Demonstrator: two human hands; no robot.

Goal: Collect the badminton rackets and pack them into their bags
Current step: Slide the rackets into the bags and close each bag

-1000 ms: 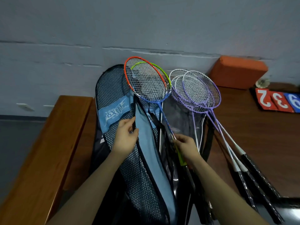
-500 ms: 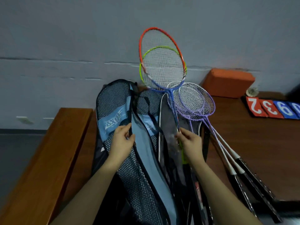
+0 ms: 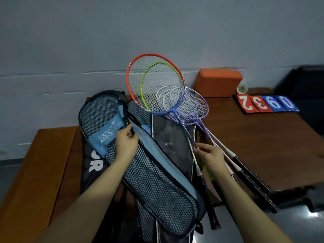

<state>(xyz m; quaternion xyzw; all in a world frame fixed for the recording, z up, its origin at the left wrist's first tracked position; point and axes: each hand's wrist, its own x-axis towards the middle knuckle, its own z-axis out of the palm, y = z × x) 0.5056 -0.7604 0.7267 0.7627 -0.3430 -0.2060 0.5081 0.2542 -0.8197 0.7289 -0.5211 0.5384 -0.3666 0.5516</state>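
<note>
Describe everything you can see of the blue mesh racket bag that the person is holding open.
The blue mesh racket bag is long and racket-shaped, made of black netting with light blue fabric panels, dark edging and a white printed logo near its wide top. It lies slanted over other dark bags on a wooden bench. The left hand pinches its open edge near the zip. No racket is inside yet.

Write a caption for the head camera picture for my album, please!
Left hand pinches the mesh racket bag open while the right hand holds two bright rackets by their shafts.
</note>
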